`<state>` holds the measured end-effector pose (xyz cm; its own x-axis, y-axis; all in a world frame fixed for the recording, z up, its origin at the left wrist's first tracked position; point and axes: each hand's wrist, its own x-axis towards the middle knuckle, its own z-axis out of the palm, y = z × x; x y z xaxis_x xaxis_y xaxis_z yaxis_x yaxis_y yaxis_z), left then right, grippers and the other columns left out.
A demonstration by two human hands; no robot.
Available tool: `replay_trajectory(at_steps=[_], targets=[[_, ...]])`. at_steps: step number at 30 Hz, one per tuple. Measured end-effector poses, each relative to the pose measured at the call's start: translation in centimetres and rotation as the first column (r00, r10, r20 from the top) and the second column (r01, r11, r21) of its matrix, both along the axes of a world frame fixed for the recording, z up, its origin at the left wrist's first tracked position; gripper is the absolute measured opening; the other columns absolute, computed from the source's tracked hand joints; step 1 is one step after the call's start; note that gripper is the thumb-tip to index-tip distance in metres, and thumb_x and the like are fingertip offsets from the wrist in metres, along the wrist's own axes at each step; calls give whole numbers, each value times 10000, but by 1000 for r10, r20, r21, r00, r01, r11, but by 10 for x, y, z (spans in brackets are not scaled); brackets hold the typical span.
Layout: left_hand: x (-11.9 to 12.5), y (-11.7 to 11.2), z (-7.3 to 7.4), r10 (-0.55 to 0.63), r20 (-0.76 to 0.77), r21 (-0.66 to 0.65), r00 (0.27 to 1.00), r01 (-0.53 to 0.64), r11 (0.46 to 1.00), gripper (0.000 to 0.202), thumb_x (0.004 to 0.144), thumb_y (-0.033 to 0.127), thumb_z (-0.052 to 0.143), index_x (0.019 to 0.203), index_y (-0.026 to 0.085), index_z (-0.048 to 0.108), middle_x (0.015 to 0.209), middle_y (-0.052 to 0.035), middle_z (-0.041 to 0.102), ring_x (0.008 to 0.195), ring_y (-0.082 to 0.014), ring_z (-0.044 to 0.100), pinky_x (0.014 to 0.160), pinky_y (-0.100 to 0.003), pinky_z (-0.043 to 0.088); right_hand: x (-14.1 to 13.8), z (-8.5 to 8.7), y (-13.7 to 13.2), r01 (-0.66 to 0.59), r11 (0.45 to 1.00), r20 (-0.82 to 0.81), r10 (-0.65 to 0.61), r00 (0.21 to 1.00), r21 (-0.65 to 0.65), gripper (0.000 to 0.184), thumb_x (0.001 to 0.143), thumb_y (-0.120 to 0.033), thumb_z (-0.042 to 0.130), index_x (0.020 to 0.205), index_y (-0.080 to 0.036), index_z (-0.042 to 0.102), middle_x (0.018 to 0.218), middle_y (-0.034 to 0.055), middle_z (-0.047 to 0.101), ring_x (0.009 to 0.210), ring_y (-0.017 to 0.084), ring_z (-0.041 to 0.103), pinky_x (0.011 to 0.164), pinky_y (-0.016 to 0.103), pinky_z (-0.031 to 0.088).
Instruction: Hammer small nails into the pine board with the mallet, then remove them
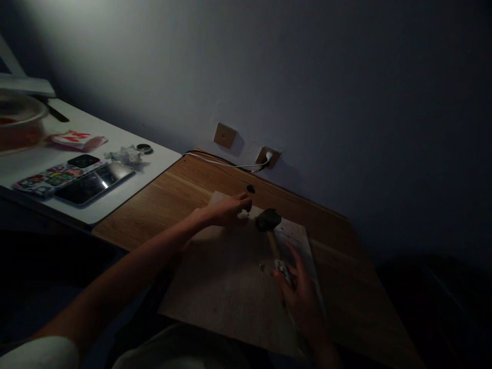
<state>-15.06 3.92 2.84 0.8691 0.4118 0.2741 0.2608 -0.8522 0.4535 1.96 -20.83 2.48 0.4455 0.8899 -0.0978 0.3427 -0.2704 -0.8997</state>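
Observation:
A pale board (pixel 226 287) lies on a wooden table (pixel 180 200). My left hand (pixel 229 209) reaches to the board's far edge, fingers pinched together on something small that I cannot make out. My right hand (pixel 302 294) grips the wooden handle of a hammer (pixel 269 221) near the board's right side. The hammer's dark head rests just right of my left fingertips. A small dark object (pixel 250 189) sits on the table beyond the fingers.
A white desk (pixel 126 192) at the left carries two phones (pixel 77 179), a crumpled paper (pixel 125 155), a red-and-white packet (pixel 75 139) and a bowl (pixel 19 120). Two wall sockets (pixel 225 135), one with a white cable (pixel 223 164). The right side is dark.

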Motion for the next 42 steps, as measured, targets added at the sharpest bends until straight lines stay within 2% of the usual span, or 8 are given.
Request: replay_trajectory(at_steps=[7,11,16,20,25,30,36,42], targets=[[11,-91,13,-241,-214,401,947,310,862,228,961,147,576,1144,236,679,1136,-97,732,1062,-257,676,895,-365,523,14,-14,-29,46,999,79,-45,996,-18,734,884,-520,676,1552,-284,487,1052,116,763,605,205,653,468,292,494],[21,-109,8,-271,-275,471,922,375,799,281,997,114,486,1059,251,724,996,-68,769,981,-250,691,885,-382,522,11,-14,-29,60,997,94,-56,994,-40,746,902,-545,643,1569,-256,474,1167,150,754,674,220,691,530,310,536],[17,-79,3,-287,-187,360,940,337,870,231,947,127,587,1037,279,737,1002,-60,756,949,-226,690,867,-348,507,9,-12,-27,65,998,107,-64,992,-1,718,883,-524,665,1521,-224,527,1073,111,764,742,226,709,603,306,566],[0,-29,-1,-136,-52,121,989,141,983,326,884,117,634,1149,277,736,1064,-34,736,912,-172,687,816,-261,496,11,-13,-27,61,998,116,-60,991,-10,709,871,-507,683,1509,-235,537,921,63,753,705,227,698,570,306,554],[-8,16,-22,58,116,-92,992,-47,995,292,861,91,606,1068,211,774,975,-18,744,834,-120,694,774,-197,487,13,-16,-28,77,997,126,-72,989,-32,693,871,-518,681,1495,-248,550,981,84,755,771,256,723,543,300,541],[-4,25,-40,77,158,-99,984,-62,993,252,874,100,601,993,196,802,947,-35,773,843,-138,715,808,-217,508,13,-15,-28,64,996,115,-58,992,-55,721,881,-518,676,1527,-241,516,985,87,763,730,253,722,549,326,552],[-4,25,-43,75,160,-28,984,-72,997,271,853,85,616,1005,201,809,958,-43,774,860,-146,717,823,-230,522,10,-12,-26,87,996,142,-87,986,1,703,854,-512,701,1486,-234,564,1075,110,776,919,290,749,665,343,587],[-2,26,-45,80,156,6,984,-82,997,273,866,94,618,1029,197,810,996,-55,773,891,-150,710,842,-237,523,6,-8,-21,63,998,111,-61,992,-18,741,850,-503,716,1519,-245,527,1040,110,782,791,273,739,569,328,560]])
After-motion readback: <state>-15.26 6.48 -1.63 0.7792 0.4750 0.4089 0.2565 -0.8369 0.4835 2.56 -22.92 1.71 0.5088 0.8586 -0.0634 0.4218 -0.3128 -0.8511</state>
